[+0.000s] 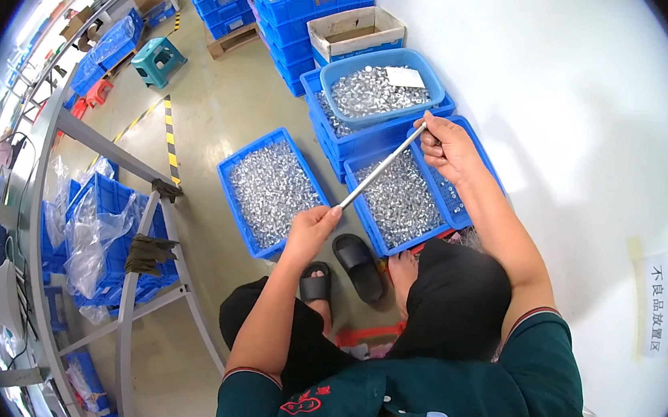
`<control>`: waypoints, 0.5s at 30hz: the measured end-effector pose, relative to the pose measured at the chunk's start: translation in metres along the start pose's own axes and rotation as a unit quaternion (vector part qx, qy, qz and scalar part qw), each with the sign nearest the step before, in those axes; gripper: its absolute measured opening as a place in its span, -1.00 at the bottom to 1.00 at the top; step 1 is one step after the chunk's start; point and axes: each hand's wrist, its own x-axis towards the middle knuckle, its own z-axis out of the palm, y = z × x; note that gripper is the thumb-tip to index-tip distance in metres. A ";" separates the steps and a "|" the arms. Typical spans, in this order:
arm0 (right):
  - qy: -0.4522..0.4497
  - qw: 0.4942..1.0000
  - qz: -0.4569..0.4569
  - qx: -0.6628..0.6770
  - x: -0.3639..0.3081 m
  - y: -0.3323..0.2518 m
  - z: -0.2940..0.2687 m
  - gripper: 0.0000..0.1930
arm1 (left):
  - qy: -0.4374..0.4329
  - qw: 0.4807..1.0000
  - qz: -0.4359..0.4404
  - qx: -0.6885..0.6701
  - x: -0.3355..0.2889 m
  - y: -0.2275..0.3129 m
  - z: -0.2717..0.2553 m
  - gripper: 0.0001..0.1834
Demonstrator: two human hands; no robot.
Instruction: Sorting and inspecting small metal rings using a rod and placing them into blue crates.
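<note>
Although the person's lap and knees hide part of the floor, and the dark rim of the lens cuts off the corners, the work itself shows plainly. Both hands hold 1 thin metal rod [378, 168], slanted from lower left to upper right above the crates. Fingers of the left hand [312, 226] are curled shut around the rod's lower end, which vanishes inside the fist. At the upper end the right hand [448, 147] pinches the rod between thumb and fingertips; the tip itself is too small to make out.

Beneath the rod's middle sits a blue crate [403, 199] full of small shiny metal parts, too fine to tell singly. A second blue crate [271, 190] of the same parts lies on the floor just left of it, under the left hand. Behind them, a blue oval basin [382, 88] of parts rests atop stacked crates, with a white slip lying in it.

2 feet in black sandals [340, 273] stand on the floor near the crates' front edges. To the right rises a white wall [600, 113], close to the right forearm. Bare floor opens leftward toward a grey metal frame [140, 214] and a teal stool [158, 59], well apart.
</note>
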 end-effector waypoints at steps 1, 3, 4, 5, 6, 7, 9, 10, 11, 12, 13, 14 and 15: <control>0.013 0.999 -0.018 -0.034 -0.001 0.000 0.001 -0.74 | 0.000 1.000 -0.010 -0.016 -0.001 0.002 0.003 -0.61; 0.010 0.992 -0.027 -0.124 -0.002 0.009 0.001 -0.73 | 0.025 1.000 0.007 0.012 -0.001 -0.004 0.012 -0.60; 0.040 0.979 -0.027 -0.196 -0.004 0.017 0.013 -0.70 | 0.054 0.998 0.021 0.040 -0.002 -0.007 0.014 -0.60; 0.011 0.987 -0.011 -0.157 -0.006 0.023 0.019 -0.69 | 0.045 0.999 0.025 0.006 -0.002 -0.007 0.017 -0.59; -0.019 0.993 0.005 -0.118 -0.007 0.027 0.022 -0.68 | 0.045 0.999 0.026 0.006 -0.001 -0.005 0.019 -0.59; -0.057 0.995 0.028 -0.078 -0.008 0.024 0.022 -0.69 | 0.042 0.999 0.019 -0.008 0.001 -0.002 0.020 -0.59; -0.060 0.995 0.058 -0.048 -0.006 0.023 0.019 -0.68 | 0.039 0.999 0.010 -0.023 0.004 0.000 0.020 -0.58; -0.062 0.994 0.087 -0.016 -0.004 0.022 0.018 -0.68 | 0.040 0.998 -0.007 -0.040 0.007 0.000 0.019 -0.58; -0.059 0.991 0.121 0.005 -0.004 0.020 0.013 -0.71 | 0.041 0.997 -0.024 -0.058 0.007 0.001 0.017 -0.57; -0.060 0.991 0.122 0.005 -0.004 0.020 0.011 -0.71 | 0.042 0.997 -0.024 -0.057 0.006 0.000 0.015 -0.57; -0.028 0.992 0.121 -0.012 -0.003 0.020 0.008 -0.72 | 0.047 0.998 -0.025 -0.042 0.005 0.002 0.014 -0.57; 0.004 0.992 0.121 -0.029 -0.003 0.019 0.003 -0.73 | 0.052 0.998 -0.026 -0.026 0.004 0.004 0.012 -0.57; -0.008 0.994 0.106 -0.011 0.004 0.021 -0.010 -0.76 | 0.051 0.998 -0.027 -0.027 0.003 0.005 0.010 -0.57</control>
